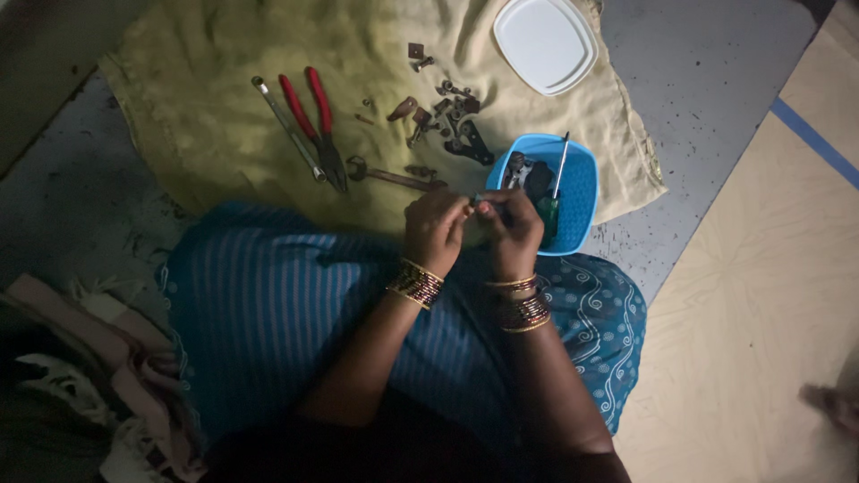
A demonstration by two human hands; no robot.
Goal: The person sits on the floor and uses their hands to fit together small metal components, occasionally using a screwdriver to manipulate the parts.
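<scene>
My left hand [433, 230] and my right hand [513, 232] meet over my lap, fingertips pinched together on a small metal part [474, 200] held between them. Both wrists wear bangles. Just beyond my right hand stands a blue plastic tub [582, 192] holding a green-handled screwdriver [552, 199] and dark parts. The part itself is too small and dim to make out.
A yellow-green cloth [224, 134] on the grey floor carries red-handled pliers [315, 121], a box spanner [286, 128], a rusty open wrench [389, 176] and several small rusty parts [447, 116]. A white lid [546, 42] lies at the back. A beige mat [761, 295] is on the right.
</scene>
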